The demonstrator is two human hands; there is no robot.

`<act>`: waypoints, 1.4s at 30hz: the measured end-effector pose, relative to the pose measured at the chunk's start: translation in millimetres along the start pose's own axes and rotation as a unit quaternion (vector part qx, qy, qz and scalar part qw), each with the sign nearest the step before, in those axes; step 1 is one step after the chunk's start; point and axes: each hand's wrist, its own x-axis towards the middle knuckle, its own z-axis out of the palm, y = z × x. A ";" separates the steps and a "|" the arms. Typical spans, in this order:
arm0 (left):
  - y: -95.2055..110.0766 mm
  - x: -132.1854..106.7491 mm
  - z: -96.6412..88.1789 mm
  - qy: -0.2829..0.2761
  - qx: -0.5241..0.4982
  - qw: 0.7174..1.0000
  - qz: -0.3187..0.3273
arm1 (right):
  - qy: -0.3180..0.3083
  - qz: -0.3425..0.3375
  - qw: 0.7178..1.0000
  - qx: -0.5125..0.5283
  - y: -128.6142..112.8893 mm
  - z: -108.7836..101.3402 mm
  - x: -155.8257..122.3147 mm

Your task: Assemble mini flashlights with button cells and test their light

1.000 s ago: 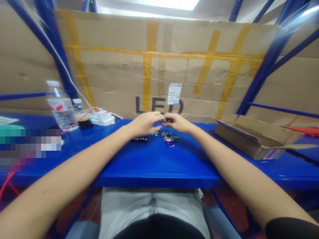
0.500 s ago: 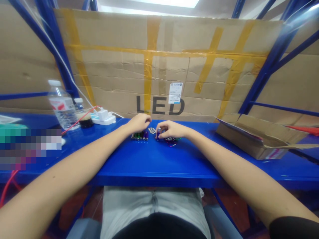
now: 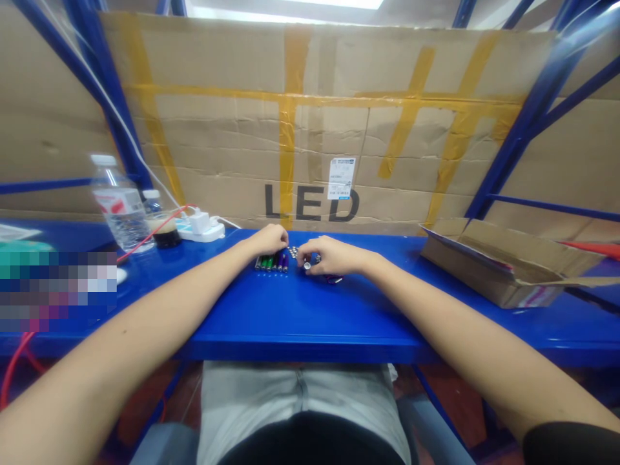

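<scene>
My right hand (image 3: pixel 329 256) is closed around a small metal tube (image 3: pixel 307 266), probably the purple one, whose round pale end now faces me. Behind and under that hand lies a heap of small shiny metal pieces (image 3: pixel 334 279), mostly hidden by it. My left hand (image 3: pixel 272 239) is bent with fingertips drawn together beside a group of small silver discs (image 3: pixel 293 251); whether it pinches one is too small to tell. Just below the left hand, several slim metal tubes (image 3: pixel 271 263) in green, purple and dark colours lie side by side in a row.
An open cardboard box (image 3: pixel 484 278) stands on the right of the blue table (image 3: pixel 300 316). On the left are a water bottle (image 3: pixel 119 206), a cup of dark liquid (image 3: pixel 167 236) and a white power strip (image 3: pixel 203 229) with cables. A large cardboard sheet (image 3: pixel 223 148) rises behind.
My right hand has tipped the upright purple tube so that its end points at me. The left hand has moved slightly, its fingertips lower at the silver discs.
</scene>
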 end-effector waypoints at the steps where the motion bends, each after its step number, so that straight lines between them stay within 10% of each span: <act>1: -1.9 -0.2 -0.4 0.001 0.008 1.000 -0.005 | -0.001 -0.002 1.000 -0.002 -0.3 0.3 0.2; 19: 1.9 -5.7 -10.4 -0.039 -0.110 0.992 -0.051 | -0.010 0.063 0.998 0.007 6.0 -7.6 -1.7; 29: 17.7 -14.1 -21.6 -0.008 -0.052 0.998 0.030 | -0.002 0.055 0.998 0.017 11.4 -6.3 -1.6; 35: 62.0 -34.5 -42.9 0.142 -0.131 0.971 0.141 | 0.040 0.109 0.993 -0.024 18.4 -14.0 -2.6; 42: 90.2 -42.5 -37.2 0.138 -0.073 0.959 0.237 | 0.081 0.111 0.990 -0.014 27.2 -18.7 -5.4</act>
